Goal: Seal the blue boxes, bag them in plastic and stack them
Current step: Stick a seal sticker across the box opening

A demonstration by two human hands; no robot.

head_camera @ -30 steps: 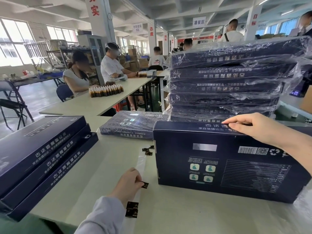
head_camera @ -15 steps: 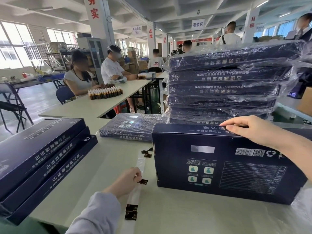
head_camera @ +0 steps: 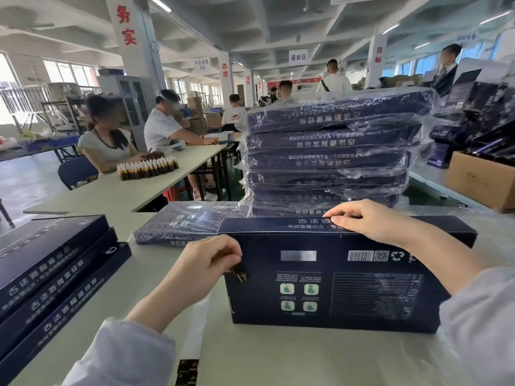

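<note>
A dark blue box [head_camera: 348,285] stands on its long edge on the table in front of me. My right hand [head_camera: 373,221] rests on its top edge with the fingers curled over it. My left hand [head_camera: 206,263] pinches a small dark sticker [head_camera: 239,275] at the box's upper left corner. A strip of backing paper [head_camera: 195,327] with more stickers [head_camera: 187,370] lies on the table below my left hand. Behind the box rises a tall stack of plastic-bagged boxes [head_camera: 328,157], and one bagged box [head_camera: 184,221] lies flat to its left.
Three unbagged blue boxes [head_camera: 53,271] are stacked at the left. A cardboard carton [head_camera: 479,179] sits at the right. Across another table [head_camera: 167,176] with a row of small brown bottles [head_camera: 147,168], several people sit working.
My left hand has lifted a sticker off the strip on the table and carried it up to the box's upper left corner. My right hand stays on the top edge.
</note>
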